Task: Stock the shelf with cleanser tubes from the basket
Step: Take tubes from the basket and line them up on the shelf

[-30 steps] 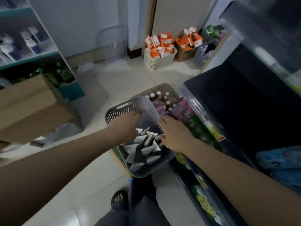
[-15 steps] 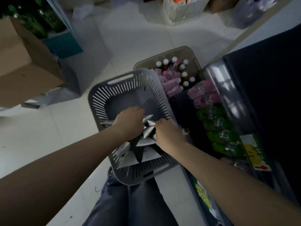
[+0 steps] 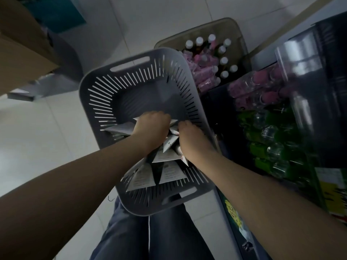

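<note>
Basket tubes under both hands.

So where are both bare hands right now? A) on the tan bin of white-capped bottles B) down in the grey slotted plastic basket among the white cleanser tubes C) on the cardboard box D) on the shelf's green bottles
B: the left hand and right hand are both down among the white cleanser tubes inside the grey slotted plastic basket, fingers buried in the pile.
</note>
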